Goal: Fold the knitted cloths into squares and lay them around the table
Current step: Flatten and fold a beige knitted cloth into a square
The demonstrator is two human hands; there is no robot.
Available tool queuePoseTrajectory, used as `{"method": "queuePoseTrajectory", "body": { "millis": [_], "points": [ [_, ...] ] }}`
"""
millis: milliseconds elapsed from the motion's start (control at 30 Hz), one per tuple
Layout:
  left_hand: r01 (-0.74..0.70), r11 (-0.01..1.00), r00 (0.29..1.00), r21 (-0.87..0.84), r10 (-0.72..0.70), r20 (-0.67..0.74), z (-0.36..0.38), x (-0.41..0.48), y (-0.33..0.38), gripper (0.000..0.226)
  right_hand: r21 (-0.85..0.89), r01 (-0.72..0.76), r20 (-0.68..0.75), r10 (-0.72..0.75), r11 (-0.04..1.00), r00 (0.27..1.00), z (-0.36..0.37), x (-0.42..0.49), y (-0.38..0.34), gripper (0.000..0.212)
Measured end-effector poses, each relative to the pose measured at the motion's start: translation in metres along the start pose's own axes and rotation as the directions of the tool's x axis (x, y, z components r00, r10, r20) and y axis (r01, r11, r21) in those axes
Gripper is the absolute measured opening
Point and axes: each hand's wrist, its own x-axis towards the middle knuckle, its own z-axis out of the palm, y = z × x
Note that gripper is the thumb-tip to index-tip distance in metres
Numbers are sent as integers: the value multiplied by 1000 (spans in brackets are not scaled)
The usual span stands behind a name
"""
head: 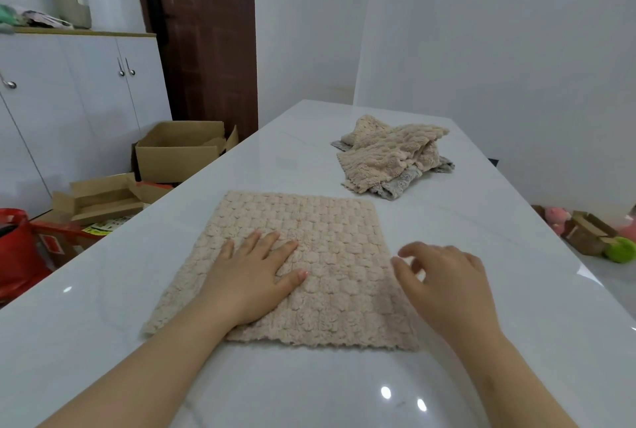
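Here, at the far nine o'clock edge of the view, a red bag is sitting on the floor, with flattened cardboard boxes lying just beside it. Above them, at about ten o'clock, a white cabinet is standing against the wall and a pale tote bag is resting on its top. An open cardboard box is sitting on the floor between the cabinet and a dark brown door at eleven o'clock.

The glossy white table is running from six o'clock up toward one o'clock. A beige knitted cloth is lying flat and unfolded on the table's near half, roughly at the centre of the view. The left hand is lying palm down on the cloth's nine o'clock half, fingers straight and slightly spread, pressing the fabric to the tabletop. The right hand is hovering at the cloth's three o'clock edge, fingers loosely curled and gripping nothing; I cannot tell whether its fingertips are touching the cloth.

At one o'clock from the flat cloth and well apart from it, a rumpled pile of cloths is lying on the table, beige pieces on top of a grey cloth. On the floor at three o'clock, a pink plush toy, a small carton and a green ball are lying close together.
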Motion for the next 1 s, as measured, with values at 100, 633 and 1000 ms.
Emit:
{"method": "queuePoseTrajectory", "body": {
  "millis": [100, 633, 1000],
  "points": [
    [-24, 999, 999, 40, 26, -30, 1, -9, -6, 100, 135, 239, 190, -262, 962, 946, 3, -8, -27, 73],
    [-210, 977, 972, -26, 212, 102, -7, -81, -47, 84, 269, 413, 464, -493, 870, 736, 22, -17, -45, 82],
    [-216, 973, 940, 79, 229, -254, -19, -68, -39, 42, 171, 346, 283, -382, 923, 880, 17, -17, -44, 42]
  ]
}}
